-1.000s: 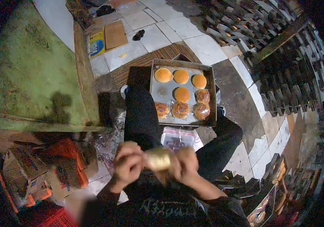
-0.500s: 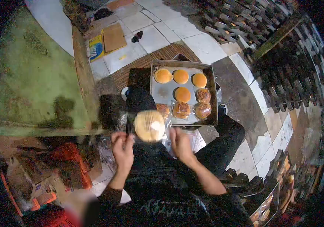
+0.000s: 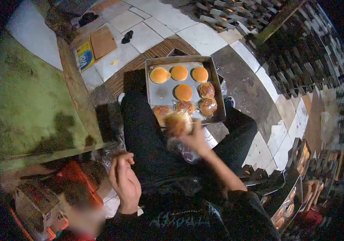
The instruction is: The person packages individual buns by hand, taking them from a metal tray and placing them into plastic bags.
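Observation:
My right hand [image 3: 196, 138] is closed on a bun in clear plastic wrap [image 3: 176, 122], blurred by motion, just over the near edge of a metal baking tray [image 3: 151, 86]. In the tray lie several bare golden buns [image 3: 183, 92] toward the far side and the middle. Several wrapped buns with brown markings [image 3: 208, 107] sit along the right and near sides. My left hand [image 3: 126, 182] is held apart at the lower left, its fingers curled together and nothing visible in them.
The tray stands between my dark-clothed legs [image 3: 137, 120]. A green surface [image 3: 31, 120] is at the left, with cardboard and red-orange crates [image 3: 77, 180] below it. More buns lie in trays [image 3: 286, 211] at the lower right. A stacked dark slatted mass [image 3: 300, 64] rises at the right.
The wrapped bun has left the space between my hands and moved with my right hand toward the tray. My left hand has let go of it and drawn back lower. The view has shifted slightly.

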Available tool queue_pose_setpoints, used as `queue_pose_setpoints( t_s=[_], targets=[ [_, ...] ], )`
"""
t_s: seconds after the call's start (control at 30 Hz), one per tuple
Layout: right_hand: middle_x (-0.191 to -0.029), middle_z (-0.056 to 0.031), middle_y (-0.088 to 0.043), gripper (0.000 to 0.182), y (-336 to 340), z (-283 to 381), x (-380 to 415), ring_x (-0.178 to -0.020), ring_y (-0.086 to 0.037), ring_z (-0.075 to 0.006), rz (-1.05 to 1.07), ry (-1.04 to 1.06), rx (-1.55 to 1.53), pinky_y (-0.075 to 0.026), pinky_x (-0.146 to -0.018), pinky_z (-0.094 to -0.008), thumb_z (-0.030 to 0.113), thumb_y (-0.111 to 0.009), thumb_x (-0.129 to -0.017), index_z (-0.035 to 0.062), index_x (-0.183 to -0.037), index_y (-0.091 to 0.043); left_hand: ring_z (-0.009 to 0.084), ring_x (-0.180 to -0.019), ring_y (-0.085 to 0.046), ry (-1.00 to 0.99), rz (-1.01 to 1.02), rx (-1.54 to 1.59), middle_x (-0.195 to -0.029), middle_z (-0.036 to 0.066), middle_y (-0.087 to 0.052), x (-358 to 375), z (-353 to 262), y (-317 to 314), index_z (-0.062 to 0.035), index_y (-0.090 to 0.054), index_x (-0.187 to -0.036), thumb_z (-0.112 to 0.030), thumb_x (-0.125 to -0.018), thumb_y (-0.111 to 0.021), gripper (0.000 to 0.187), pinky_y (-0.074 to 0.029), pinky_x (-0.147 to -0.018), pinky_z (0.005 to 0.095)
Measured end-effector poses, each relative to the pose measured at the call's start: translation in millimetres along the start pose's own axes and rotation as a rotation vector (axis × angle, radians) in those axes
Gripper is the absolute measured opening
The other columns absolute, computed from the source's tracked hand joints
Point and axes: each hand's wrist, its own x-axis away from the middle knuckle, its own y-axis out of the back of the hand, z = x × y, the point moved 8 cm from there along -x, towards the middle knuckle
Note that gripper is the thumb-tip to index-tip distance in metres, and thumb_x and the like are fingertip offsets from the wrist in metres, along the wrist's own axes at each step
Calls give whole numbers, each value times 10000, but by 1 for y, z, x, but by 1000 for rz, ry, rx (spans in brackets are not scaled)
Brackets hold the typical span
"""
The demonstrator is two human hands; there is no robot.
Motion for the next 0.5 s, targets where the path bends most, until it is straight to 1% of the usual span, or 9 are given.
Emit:
queue_pose_setpoints(
  t_s=[0.07,0.1,0.17,0.2,0.27,0.33,0.4,0.47,0.5],
  targets=[
    [-995,-146,-550,503,46,-76,-34,-910,-543,-246,-195,89,-378,-428,-811,-344,171,-602,-762,24,-1184,-371,114,-765,-451,115,-113,126,-825,39,-524,-11,13,13,-6,-565,-842,-129,-868,-437,180,-357,-708,261],
    [-1009,-136,-547,510,68,-70,-35,-929,-532,-229,-176,83,-335,-423,-820,-333,182,-613,-760,18,-1179,-374,114,-765,-451,111,-132,130,-825,39,-524,-12,20,18,-6,-565,-842,-129,-868,-437,180,-357,-708,261],
    [-1025,-116,-544,497,94,5,-26,-971,-507,-198,-25,70,-295,-406,-842,-311,190,-629,-755,5,-1154,-397,96,-736,-474,130,-8,-148,-829,29,-546,-15,40,17,-12,-563,-861,-135,-871,-457,163,-380,-686,243],
    [-1027,-106,-544,476,94,42,-31,-994,-494,-183,108,61,-298,-394,-855,-299,187,-636,-753,-1,-1133,-419,91,-722,-486,226,-6,-75,-830,25,-554,-11,56,12,-13,-561,-887,-139,-872,-476,152,-392,-674,226],
    [-1020,-109,-571,379,90,64,-75,-888,-550,-146,222,333,-38,-450,-740,-272,157,-628,-765,-23,-1065,-483,97,-733,-499,238,61,-37,-819,26,-557,-1,66,-8,-8,-560,-909,-129,-867,-493,144,-401,-691,229],
    [-929,-119,-611,429,73,46,-139,-803,-596,-201,347,211,-82,-470,-701,-307,159,-635,-749,-31,-1093,-463,102,-741,-507,254,131,-44,-821,32,-557,4,74,-20,-2,-555,-927,-132,-875,-488,155,-407,-700,232],
    [-950,-173,-599,408,72,29,-175,-808,-599,-285,-76,336,526,-470,-674,-361,215,-635,-747,-22,-1043,-482,125,-755,-500,273,130,-53,-887,65,-543,5,74,-21,-11,-536,-925,-98,-867,-485,117,-423,-692,265],
    [-901,-212,-593,374,42,6,-168,-778,-589,-336,-98,382,685,-464,-655,-395,254,-629,-744,-19,-975,-523,118,-754,-505,245,61,-52,-863,54,-549,-2,69,-12,-7,-543,-924,-111,-872,-483,131,-418,-708,252],
    [-812,-205,-605,342,34,4,-141,-717,-592,-337,-125,298,538,-465,-631,-395,265,-629,-734,-18,-913,-562,111,-754,-509,219,4,-54,-840,43,-555,-5,67,-3,-3,-550,-923,-125,-877,-481,147,-412,-723,239]
  ],
)
